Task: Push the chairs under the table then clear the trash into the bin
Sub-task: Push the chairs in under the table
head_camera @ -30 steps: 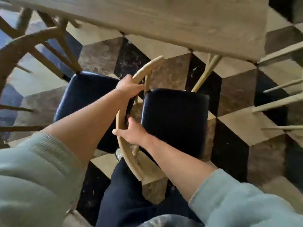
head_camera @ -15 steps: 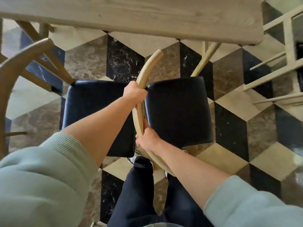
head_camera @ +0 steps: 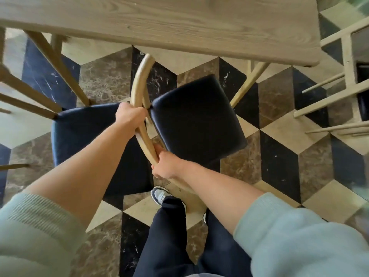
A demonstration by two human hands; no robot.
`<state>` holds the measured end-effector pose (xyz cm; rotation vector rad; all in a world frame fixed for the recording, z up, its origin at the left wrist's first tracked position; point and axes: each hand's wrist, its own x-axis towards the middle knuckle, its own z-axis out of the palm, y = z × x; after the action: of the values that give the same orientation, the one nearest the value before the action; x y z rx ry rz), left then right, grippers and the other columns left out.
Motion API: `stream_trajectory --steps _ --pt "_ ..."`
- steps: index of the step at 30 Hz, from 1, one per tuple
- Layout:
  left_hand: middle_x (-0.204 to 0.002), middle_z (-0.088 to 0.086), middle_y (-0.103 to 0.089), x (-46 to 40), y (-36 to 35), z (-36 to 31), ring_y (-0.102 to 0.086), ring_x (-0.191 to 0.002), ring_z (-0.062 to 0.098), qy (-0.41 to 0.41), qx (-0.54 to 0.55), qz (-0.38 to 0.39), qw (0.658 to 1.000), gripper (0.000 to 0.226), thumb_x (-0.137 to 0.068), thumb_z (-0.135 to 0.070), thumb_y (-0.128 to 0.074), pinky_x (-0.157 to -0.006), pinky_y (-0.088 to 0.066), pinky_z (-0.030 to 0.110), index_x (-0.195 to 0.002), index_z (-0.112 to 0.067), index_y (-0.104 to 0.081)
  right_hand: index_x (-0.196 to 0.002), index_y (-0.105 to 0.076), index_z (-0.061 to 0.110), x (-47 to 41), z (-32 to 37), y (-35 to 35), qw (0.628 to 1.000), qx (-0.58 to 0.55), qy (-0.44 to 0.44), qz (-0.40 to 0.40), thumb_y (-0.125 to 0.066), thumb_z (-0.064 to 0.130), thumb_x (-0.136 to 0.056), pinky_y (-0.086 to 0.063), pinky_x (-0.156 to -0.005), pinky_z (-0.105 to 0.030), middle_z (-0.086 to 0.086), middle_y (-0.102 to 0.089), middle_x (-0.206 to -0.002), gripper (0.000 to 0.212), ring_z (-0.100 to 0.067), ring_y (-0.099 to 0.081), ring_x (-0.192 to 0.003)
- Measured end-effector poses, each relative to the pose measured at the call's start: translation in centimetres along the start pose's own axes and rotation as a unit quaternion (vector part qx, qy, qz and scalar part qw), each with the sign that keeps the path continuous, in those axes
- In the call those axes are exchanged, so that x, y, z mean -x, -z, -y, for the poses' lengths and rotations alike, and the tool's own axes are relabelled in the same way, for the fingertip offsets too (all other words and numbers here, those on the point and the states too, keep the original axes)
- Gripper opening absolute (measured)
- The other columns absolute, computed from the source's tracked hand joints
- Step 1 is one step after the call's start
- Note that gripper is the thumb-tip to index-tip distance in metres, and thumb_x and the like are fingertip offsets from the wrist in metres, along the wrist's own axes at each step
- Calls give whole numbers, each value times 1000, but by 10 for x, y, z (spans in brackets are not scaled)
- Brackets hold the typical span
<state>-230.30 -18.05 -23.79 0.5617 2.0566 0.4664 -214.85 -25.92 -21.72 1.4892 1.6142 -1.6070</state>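
Note:
A chair with a curved pale wooden backrest (head_camera: pixel 139 76) and a black cushioned seat (head_camera: pixel 197 118) stands in front of me, its seat turned at an angle toward the wooden table (head_camera: pixel 159 23). My left hand (head_camera: pixel 128 116) grips the backrest near its middle. My right hand (head_camera: pixel 166 166) grips the same rail lower down, closer to me. A second chair with a black seat (head_camera: pixel 83 132) stands to the left, partly hidden by my left arm. No trash or bin shows.
The table's edge runs across the top. A table leg (head_camera: pixel 247 86) slants down just beyond the held chair's seat. Another wooden chair frame (head_camera: pixel 339 80) stands at the right. My legs and a shoe (head_camera: pixel 159 194) are below on the patterned marble floor.
The held chair has swung, its seat rotating so the far corner points toward the table. Both hands kept hold of the backrest. My view shifted back, showing more tabletop.

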Motion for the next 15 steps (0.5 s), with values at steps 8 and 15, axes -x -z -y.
stream_trajectory --steps 8,15 --pt "-105 6 -71 11 -11 -6 -75 -83 26 33 59 -60 996 71 -72 -59 -76 -61 -66 46 -124 -16 -55 -156 -29 35 -1 -37 92 988 127 88 24 -58 4 -88 -50 -77 -34 1 -57 -115 80 -25 -59 -100" --pt "-90 14 -77 26 -54 -61 -78 -63 20 -23 -1 -51 998 34 -95 -36 -71 -64 -67 40 -108 -4 -70 -148 -41 42 8 -103 203 957 271 100 10 -66 4 -84 -55 -78 -35 6 -56 -110 78 -19 -60 -98"
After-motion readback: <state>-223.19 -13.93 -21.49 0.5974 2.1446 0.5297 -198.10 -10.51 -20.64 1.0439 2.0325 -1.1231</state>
